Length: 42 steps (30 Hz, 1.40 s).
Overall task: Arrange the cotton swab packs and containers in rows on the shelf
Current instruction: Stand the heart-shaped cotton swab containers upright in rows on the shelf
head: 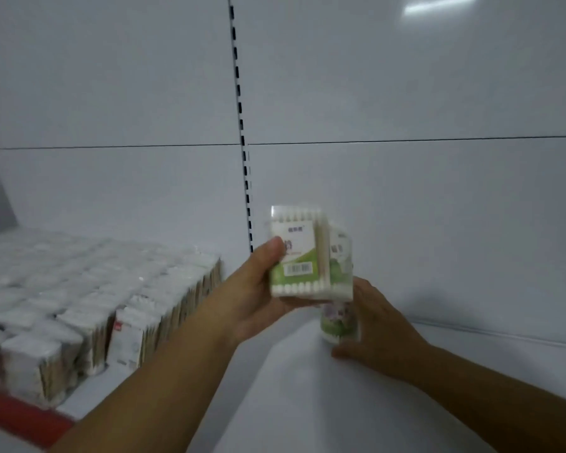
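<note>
Set each pack upright, label forward, flush against the stocked rows of packs (pixel 164 289) on the shelf (pixel 307 403). The left hand (pixel 258 289) grips a green-labelled swab pack (pixel 296 253) above the shelf, thumb clamped across its front. The right hand (pixel 383 325) curls round a floral-labelled container (pixel 339 322) just below it; blur hides the fingertips

At the centre, the front pack (pixel 296 253) has a white and green label with a dark-striped barcode, and rows of white swab tips above and below. At its 5 o'clock, a container (pixel 339 323) carries a blurred green and purple print. At 9 o'clock, the shelved packs (pixel 79 289) are white over tan. At 8 o'clock is a red strip (pixel 20 416). The pale grey back panel (pixel 406 93) has a line of black slots (pixel 242 142).
</note>
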Available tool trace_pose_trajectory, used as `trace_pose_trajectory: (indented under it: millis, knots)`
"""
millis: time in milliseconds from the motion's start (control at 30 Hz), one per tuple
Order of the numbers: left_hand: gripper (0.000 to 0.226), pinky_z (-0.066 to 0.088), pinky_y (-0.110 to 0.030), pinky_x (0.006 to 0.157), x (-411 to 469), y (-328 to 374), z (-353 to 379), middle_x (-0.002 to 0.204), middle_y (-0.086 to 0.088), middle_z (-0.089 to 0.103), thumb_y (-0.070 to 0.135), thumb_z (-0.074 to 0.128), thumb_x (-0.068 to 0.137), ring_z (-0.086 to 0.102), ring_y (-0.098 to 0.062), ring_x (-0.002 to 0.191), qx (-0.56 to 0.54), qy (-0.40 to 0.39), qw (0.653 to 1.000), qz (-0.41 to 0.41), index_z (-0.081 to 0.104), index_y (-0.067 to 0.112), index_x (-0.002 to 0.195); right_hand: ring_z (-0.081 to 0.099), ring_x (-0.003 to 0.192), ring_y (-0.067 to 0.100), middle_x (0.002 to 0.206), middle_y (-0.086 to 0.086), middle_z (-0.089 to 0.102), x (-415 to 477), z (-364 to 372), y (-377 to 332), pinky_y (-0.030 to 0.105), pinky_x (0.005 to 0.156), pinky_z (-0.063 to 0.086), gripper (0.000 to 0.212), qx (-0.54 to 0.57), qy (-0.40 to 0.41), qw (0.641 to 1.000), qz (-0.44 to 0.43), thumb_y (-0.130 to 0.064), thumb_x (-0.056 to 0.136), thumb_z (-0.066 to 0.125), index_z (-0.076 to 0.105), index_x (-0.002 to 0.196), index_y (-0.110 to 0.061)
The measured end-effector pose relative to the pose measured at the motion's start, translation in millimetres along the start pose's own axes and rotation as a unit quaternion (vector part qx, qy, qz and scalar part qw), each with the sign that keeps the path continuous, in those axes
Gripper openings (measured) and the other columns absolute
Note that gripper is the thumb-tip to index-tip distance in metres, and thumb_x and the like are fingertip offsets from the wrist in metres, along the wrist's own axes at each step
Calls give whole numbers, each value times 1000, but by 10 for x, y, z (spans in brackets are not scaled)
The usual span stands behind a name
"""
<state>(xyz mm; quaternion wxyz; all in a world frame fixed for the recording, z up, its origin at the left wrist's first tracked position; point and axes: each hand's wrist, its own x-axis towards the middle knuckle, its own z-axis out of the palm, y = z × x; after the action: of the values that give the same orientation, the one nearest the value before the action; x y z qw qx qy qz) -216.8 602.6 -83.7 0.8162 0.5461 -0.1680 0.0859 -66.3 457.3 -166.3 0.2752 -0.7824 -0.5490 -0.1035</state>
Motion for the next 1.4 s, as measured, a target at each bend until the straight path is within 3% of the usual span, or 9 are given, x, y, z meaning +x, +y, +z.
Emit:
trace_pose_trajectory:
  millis: [200,333,433,667,833,933,1067,1233,1400]
  knots:
    - [82,42,-60,99,101,448,-509,124,-16,63,47,93,42,53,-41,121,-62,7,997,47,69,15,114,39,127,17,151,-3,17,497,621,-250,28,98,43,83,-27,27,999,31,-48,72,77,35,142,-33]
    - [80,38,-62,103,66,361,-778,127,-17,61,50,90,47,51,-42,123,-90,30,994,60,68,16,115,52,114,22,146,6,38,757,837,-351,32,91,49,57,-50,88,995,2,-33,84,70,50,136,-21]
    - [81,34,-64,106,-10,259,-921,135,-21,54,56,80,64,45,-45,129,-65,35,994,81,57,12,128,55,103,23,120,7,60,844,904,-343,28,86,43,52,-59,166,984,-18,-27,75,77,54,121,-17]
    - [78,35,-64,105,-56,36,-1087,134,-22,55,51,87,57,44,-45,130,-135,56,987,65,66,11,121,49,119,31,133,14,51,813,907,-267,45,94,47,58,3,189,982,16,-38,79,64,54,130,-15]
    - [73,33,-64,105,-50,-27,-1100,127,-18,62,53,90,45,49,-42,126,-145,85,984,55,75,16,106,55,103,16,113,2,59,898,623,-319,30,89,44,21,124,297,944,70,-18,89,54,62,109,-18]
    - [63,43,-48,103,-38,-95,-1102,123,-11,66,50,83,64,57,-31,122,-146,46,987,43,71,14,115,63,85,13,100,-3,65,987,251,-454,25,70,50,13,343,179,915,113,-31,98,47,58,106,-33]
    - [56,41,-40,104,-31,-173,-1076,128,-13,61,37,65,88,56,-25,120,-145,-24,989,2,55,4,132,68,92,9,105,-1,66,987,-32,-563,24,70,55,40,364,-60,925,89,-53,76,66,58,110,-34]
    - [49,39,-35,108,-50,-218,-1092,134,-16,57,24,58,94,52,-25,126,-112,-29,993,29,50,-1,135,67,79,16,86,0,70,980,-146,-649,29,69,55,31,275,11,954,118,-37,64,74,66,91,-24]
    - [73,58,-34,83,10,-175,-1098,110,-10,72,40,96,31,70,-20,100,-83,181,973,117,78,15,98,52,78,7,97,-6,53,949,-338,-516,10,63,39,36,77,109,985,111,-34,68,77,54,95,-34]
